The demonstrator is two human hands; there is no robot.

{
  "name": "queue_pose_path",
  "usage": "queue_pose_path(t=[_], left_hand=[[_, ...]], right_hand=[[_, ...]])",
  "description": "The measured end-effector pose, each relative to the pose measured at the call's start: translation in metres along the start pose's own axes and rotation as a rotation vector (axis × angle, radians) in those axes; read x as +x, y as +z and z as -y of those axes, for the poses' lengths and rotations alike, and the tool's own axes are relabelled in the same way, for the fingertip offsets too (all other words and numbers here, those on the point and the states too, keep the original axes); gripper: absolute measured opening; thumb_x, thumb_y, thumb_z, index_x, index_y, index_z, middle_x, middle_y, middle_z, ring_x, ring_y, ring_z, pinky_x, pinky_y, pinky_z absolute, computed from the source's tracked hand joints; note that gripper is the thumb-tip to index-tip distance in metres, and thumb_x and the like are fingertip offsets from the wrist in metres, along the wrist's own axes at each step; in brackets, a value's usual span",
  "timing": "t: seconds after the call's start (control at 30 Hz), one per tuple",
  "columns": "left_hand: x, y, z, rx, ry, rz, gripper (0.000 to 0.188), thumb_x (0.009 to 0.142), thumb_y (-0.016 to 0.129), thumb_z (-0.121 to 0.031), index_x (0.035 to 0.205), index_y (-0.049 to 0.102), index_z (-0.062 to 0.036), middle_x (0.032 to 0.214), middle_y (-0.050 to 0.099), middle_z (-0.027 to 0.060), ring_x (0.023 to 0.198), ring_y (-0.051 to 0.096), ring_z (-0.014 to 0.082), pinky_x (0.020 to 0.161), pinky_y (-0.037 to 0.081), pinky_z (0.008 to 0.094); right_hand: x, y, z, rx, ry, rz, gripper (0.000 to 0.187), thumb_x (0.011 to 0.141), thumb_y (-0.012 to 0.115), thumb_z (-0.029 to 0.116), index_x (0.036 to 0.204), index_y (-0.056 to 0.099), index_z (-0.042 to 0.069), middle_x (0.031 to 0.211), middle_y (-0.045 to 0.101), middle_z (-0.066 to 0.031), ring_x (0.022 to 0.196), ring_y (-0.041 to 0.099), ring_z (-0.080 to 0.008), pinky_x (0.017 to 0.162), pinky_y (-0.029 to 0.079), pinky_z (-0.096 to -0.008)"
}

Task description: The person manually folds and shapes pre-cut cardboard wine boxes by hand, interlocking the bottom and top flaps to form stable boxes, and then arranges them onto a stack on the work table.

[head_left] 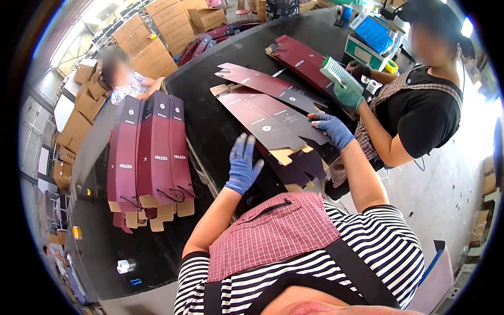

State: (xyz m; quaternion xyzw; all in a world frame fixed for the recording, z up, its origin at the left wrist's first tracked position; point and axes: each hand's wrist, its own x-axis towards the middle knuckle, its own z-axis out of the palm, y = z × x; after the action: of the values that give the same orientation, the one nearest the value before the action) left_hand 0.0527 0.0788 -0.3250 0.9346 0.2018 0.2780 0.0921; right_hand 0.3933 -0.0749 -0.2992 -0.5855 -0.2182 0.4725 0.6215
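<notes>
The flattened maroon-and-grey carton [268, 118] lies on the black table [210, 137] between both gloved hands. The left hand [242, 165] is spread with nothing grasped, beside its left edge; the right hand [335, 130] reaches over its right edge, whether pinching it I cannot tell.

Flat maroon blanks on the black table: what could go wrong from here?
The upper blank lies aslant over the wider blank, so pulling one may drag the other askew. The tan end flaps stick out between the left hand and right hand and could crease if pressed. The maroon boxes sit near the left forearm, which might nudge them.
</notes>
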Motion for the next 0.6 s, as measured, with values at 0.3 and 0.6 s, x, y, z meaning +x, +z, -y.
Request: queue_pose_path(t=[0.3, 0.6], left_hand=[[0.111, -0.161, -0.009, -0.16, 0.201, -0.351, 0.023, 0.085, 0.076, -0.012, 0.108, 0.076, -0.0097, 0.1, 0.076, 0.0065, 0.099, 0.072, 0.0248, 0.103, 0.049, 0.0409], [0.085, -0.301, -0.098, -0.536, -0.114, -0.716, 0.024, 0.097, 0.072, -0.009, 0.118, 0.072, 0.0023, 0.106, 0.076, 0.0076, 0.093, 0.068, 0.0145, 0.088, 0.053, 0.0317]], right_hand=[[-0.011, 0.089, 0.111, 0.472, -0.396, 0.606, 0.045, 0.103, 0.061, 0.023, 0.141, 0.055, 0.0, 0.105, 0.069, -0.0085, 0.082, 0.068, -0.0169, 0.071, 0.056, -0.0309], [-0.075, 0.231, 0.171, 0.0, -0.761, 0.372, 0.079, 0.099, 0.07, 0.029, 0.16, 0.031, -0.001, 0.147, 0.051, -0.0127, 0.133, 0.049, -0.0201, 0.116, 0.037, -0.035]])
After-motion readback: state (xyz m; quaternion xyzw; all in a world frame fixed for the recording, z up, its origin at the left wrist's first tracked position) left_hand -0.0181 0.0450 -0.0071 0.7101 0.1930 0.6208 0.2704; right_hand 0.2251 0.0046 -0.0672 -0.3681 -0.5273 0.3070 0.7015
